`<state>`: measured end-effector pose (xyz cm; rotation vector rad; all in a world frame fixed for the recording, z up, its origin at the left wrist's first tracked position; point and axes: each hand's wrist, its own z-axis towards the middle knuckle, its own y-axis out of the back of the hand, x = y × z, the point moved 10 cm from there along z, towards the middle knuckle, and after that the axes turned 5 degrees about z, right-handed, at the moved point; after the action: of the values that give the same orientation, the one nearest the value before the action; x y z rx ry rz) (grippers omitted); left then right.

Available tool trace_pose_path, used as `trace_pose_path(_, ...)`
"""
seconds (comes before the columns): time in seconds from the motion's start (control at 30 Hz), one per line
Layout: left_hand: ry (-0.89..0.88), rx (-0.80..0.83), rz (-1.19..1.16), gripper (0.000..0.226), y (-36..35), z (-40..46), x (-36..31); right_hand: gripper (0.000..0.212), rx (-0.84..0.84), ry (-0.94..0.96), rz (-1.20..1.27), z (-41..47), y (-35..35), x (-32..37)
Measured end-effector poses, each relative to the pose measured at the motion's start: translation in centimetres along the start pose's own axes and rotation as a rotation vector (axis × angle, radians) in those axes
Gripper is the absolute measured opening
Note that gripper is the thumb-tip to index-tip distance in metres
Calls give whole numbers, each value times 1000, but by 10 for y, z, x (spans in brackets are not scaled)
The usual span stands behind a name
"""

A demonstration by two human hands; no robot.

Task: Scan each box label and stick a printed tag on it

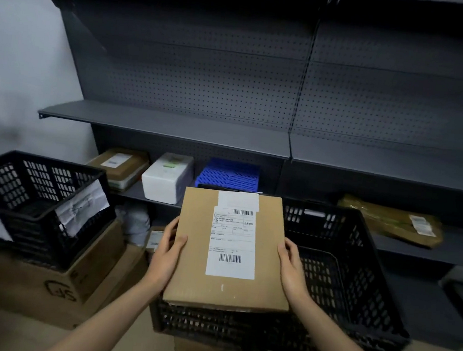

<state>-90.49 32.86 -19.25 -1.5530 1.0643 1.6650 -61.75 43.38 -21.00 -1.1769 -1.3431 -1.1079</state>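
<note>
Head view: person holds a flat box (217, 247) w/ both hands, over the front-left part of a black crate (355, 286). Left hand (166, 256) grips the left edge, thumb lying on the top face, fingers curled under. Right hand (291, 269) grips the right edge the same way. Box is face up, tilted a bit toward the camera, near edge over the crate's front rim.

Label (232, 242) on the box is white, w/ one barcode at top and one at bottom. A smaller white paper (238, 201) sits just above it, touching or overlapping its top edge; whether this is a printed tag or part of the shipping label, cannot tell.

No scanner and no tag printer show in the view, so probably this box is not scanned yet, or it is scanned and on the way to a place; the picture does not decide it.

On the low shelf (416, 244) behind: brown parcel (119, 164), white box (168, 177), blue item (229, 175), and at right a parcel in yellowish wrap (390, 219); the brown and the yellowish ones show labels. Second crate (32, 201) at left stands on cartons (44, 284) and holds a pale bag (80, 206). Big crate looks almost empty inside.

Judgement: task is somewhere in the middle; several parcels are left to check, and the held one needs a clear scan of a barcode.
</note>
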Motion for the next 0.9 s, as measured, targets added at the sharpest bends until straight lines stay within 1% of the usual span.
trace_pose_path(0.17,35,-6,7,41,-11,51,14,37,-17,-2,-163,50,-16,-13)
trace_pose_path(0.27,41,-3,71,43,-14,86,25,39,-27,-30,-227,82,-29,-27)
trace_pose_path(0.4,78,33,164,46,-23,141,44,41,-45,-76,-237,127,-47,-42)
trace_pose_path(0.6,157,132,198,50,-41,230,76,52,-74,-204,-169,187,-72,-67)
trace_pose_path(0.7,224,177,186,52,-53,255,95,53,-108,-258,-156,204,-76,-82)
trace_pose_path(0.9,328,212,193,62,-68,286,142,54,-104,-342,-173,236,-83,-111)
